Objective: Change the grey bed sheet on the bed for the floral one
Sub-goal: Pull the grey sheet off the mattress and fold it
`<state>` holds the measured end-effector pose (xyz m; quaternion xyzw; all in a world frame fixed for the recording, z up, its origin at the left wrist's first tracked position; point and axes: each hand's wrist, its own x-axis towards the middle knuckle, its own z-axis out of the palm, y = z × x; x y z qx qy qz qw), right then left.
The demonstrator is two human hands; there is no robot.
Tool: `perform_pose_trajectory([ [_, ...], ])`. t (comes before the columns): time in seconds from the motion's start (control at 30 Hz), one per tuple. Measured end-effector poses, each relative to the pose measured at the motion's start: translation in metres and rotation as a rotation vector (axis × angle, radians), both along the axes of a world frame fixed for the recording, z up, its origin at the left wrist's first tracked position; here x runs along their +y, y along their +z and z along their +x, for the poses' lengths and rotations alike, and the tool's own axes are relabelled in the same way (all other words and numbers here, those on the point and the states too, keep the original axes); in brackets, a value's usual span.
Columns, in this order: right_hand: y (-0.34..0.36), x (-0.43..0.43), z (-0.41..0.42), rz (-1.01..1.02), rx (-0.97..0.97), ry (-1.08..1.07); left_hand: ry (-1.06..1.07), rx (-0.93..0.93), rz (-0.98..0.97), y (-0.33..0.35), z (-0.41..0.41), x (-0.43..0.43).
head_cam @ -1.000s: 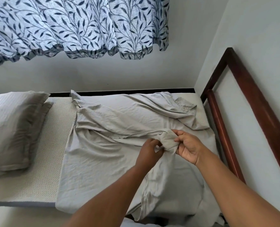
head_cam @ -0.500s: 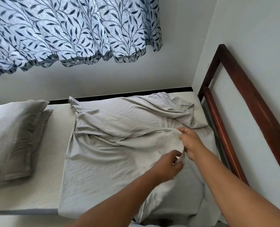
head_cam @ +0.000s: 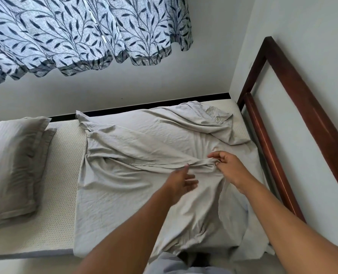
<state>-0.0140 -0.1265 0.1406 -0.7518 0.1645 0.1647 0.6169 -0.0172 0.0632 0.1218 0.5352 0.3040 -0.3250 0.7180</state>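
since the sheet [head_cam: 144, 147] is to be stripped, it is gathered toward one end of the bed rather than left flat. it lies crumpled over the right part of the mattress [head_cam: 65, 175], while the left part is bared beside the pillow [head_cam: 11, 165]. a raised ridge of cloth is pinched by the right hand [head_cam: 230, 170], whose grip is clamped on the fold between thumb and curled fingers. judged from this, the ridge is held up so that more cloth can be collected along it. the left hand [head_cam: 181, 181] is held just beside that ridge, its grip apart, with the fingers loosely spread and blurred. whether the cloth is touched by it cannot be told; it seems to be placed there to take the next handful. the far right corner is seen loose and folded back near the frame [head_cam: 273, 155], so little appears to be tucked on that side. the near edge is draped over the bed's side, below the arms. removal is judged to be about half done. the floral sheet is not seen; only a leaf-patterned curtain [head_cam: 85, 32] is hung above.
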Motion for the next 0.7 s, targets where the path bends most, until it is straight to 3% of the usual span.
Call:
perform_pose_trajectory([
  [0.17,0.014,0.007,-0.008,0.03,0.047,0.007,0.356,0.108,-0.117,-0.024,0.052,0.029],
  [0.4,0.039,-0.002,-0.012,0.108,0.126,-0.075,0.48,0.343,-0.215,-0.074,0.079,0.043],
  [0.57,0.048,-0.02,-0.022,-0.042,0.123,-0.181,0.702,0.198,-0.092,-0.088,0.111,0.07],
  [0.7,0.046,-0.038,-0.034,-0.255,0.058,-0.319,0.73,0.099,0.073,-0.085,0.161,0.102],
])
